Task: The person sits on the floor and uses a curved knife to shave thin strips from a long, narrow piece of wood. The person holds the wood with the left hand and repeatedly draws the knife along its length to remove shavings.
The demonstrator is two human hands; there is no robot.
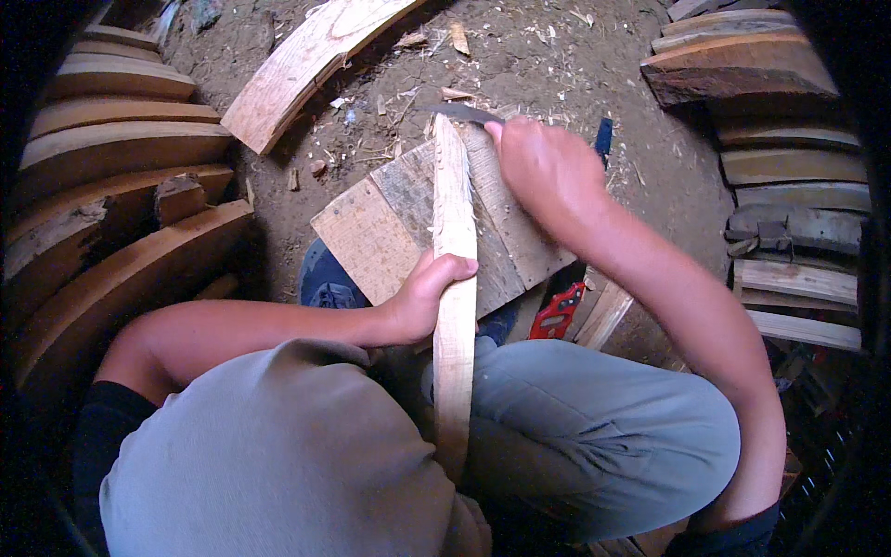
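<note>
My left hand (422,302) is wrapped round a long, pale wooden strip (455,343), thumb across its upper face. The strip runs from between my knees up over a low board of joined planks (367,227). Its far end is narrowed, and small raised shavings show along the edge. My right hand (548,172) is closed round the handle of a knife, which the fingers hide. The knife's dark blade (469,113) points left across the strip's far tip; I cannot tell whether it touches the wood.
A red-handled saw (559,311) lies right of the board. Curved timber pieces are stacked at left (130,135) and right (794,167). A broad curved plank (311,65) lies on the dirt floor (520,51), among scattered wood chips. My shoe (334,278) is beside the board.
</note>
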